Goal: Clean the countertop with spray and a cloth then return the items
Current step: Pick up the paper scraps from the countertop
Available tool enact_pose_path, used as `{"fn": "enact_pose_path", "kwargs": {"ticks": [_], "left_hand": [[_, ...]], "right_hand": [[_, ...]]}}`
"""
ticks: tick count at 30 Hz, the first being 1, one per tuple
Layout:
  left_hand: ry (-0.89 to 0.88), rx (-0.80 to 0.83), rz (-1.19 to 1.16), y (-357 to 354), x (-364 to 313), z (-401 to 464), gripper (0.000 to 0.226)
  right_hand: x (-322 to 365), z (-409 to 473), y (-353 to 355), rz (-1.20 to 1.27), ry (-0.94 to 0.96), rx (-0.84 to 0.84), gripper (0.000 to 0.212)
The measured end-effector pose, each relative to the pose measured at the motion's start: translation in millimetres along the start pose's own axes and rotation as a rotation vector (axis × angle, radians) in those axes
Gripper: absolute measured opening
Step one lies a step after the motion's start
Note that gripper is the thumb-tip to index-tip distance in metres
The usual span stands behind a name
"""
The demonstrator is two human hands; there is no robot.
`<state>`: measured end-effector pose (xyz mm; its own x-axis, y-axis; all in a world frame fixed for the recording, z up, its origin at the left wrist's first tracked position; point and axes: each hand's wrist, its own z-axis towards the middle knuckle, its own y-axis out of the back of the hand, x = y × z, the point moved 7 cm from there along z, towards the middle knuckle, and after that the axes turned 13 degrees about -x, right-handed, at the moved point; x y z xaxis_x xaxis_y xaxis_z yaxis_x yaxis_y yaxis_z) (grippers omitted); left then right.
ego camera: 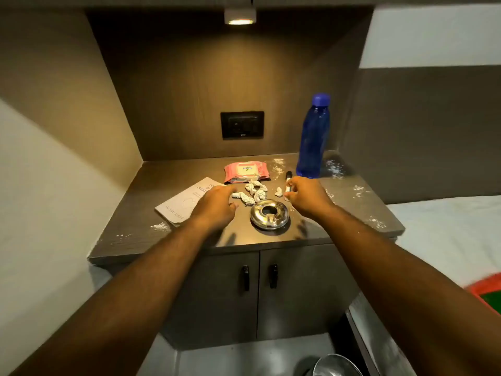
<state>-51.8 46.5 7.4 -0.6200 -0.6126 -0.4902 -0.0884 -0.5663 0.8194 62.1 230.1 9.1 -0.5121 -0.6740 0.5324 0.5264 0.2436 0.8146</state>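
Observation:
The dark wooden countertop (135, 234) carries white powder patches (334, 169) and several crumpled paper scraps (253, 194). My left hand (215, 208) hovers palm down over a white booklet (179, 203), fingers relaxed and reaching toward the scraps, holding nothing. My right hand (306, 196) hangs with loosely curled fingers beside a black-and-white marker (288, 180); whether it touches the marker I cannot tell. A pink wet-wipes pack (246, 172) lies behind the scraps. No spray bottle or cloth shows.
A blue bottle (313, 137) stands at the back right. A shiny steel ring-shaped ashtray (269, 214) sits near the front edge. Cabinet doors with black handles (245, 278) are below. A bed (447, 234) lies right; a steel bowl (336, 366) is on the floor.

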Motion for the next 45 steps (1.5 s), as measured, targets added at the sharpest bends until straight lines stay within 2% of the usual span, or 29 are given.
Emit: {"fn": "enact_pose_path", "kwargs": {"ticks": [2, 4, 8, 11, 13, 18, 22, 23, 25, 28, 30, 36, 39, 42, 45], "left_hand": [[0.155, 0.033, -0.066, -22.6, 9.6, 18.7, 0.029], [0.221, 0.043, -0.036, -42.2, 13.6, 30.9, 0.021], [0.053, 0.074, 0.157, -70.5, 1.2, 66.6, 0.032], [-0.069, 0.198, 0.301, -91.7, -2.9, 80.9, 0.036], [-0.085, 0.24, 0.349, -99.1, -1.8, 83.6, 0.03], [0.026, 0.182, 0.244, -92.8, 12.4, 91.3, 0.01], [0.038, 0.083, 0.114, -82.9, 15.2, 112.0, 0.027], [0.014, 0.097, 0.107, -86.3, 13.0, 117.8, 0.034], [-0.067, 0.234, 0.164, -103.9, 6.3, 123.5, 0.057], [-0.145, 0.39, 0.267, -130.6, -0.1, 126.4, 0.069], [-0.156, 0.399, 0.283, -137.5, -2.0, 133.8, 0.063], [-0.072, 0.379, 0.231, -142.7, 6.9, 149.1, 0.029], [-0.028, 0.295, 0.153, -124.7, 12.1, 153.1, 0.021], [0.056, 0.133, 0.0, -85.4, 11.7, 156.6, 0.023], [0.135, 0.082, -0.184, -49.8, 0.8, 147.4, 0.019]], "right_hand": [[-3.1, 30.7, -14.5, -0.091, 0.021, 0.036, 0.026], [-4.3, 54.8, -30.8, -0.215, 0.064, 0.094, 0.03], [6.5, 87.3, -63.7, -0.445, 0.285, 0.191, 0.036], [5.5, 95.3, -85.3, -0.572, 0.379, 0.314, 0.028], [4.6, 98.7, -91.9, -0.583, 0.398, 0.372, 0.024], [2.7, 108.3, -94.7, -0.473, 0.334, 0.43, 0.023], [10.1, 124.3, -85.2, -0.121, 0.219, 0.312, 0.02], [13.0, 126.1, -85.4, -0.022, 0.192, 0.308, 0.019], [19.2, 121.0, -92.3, 0.038, 0.201, 0.359, 0.021], [19.9, 106.5, -112.6, -0.047, 0.264, 0.395, 0.046], [16.6, 106.1, -122.0, -0.069, 0.235, 0.371, 0.053], [13.4, 112.6, -127.9, -0.099, 0.182, 0.415, 0.028], [6.6, 123.4, -107.8, 0.015, 0.098, 0.377, 0.023], [-4.9, 134.7, -69.3, 0.251, -0.042, 0.293, 0.018], [-12.4, 128.8, -33.2, 0.349, -0.12, 0.206, 0.016]]}}
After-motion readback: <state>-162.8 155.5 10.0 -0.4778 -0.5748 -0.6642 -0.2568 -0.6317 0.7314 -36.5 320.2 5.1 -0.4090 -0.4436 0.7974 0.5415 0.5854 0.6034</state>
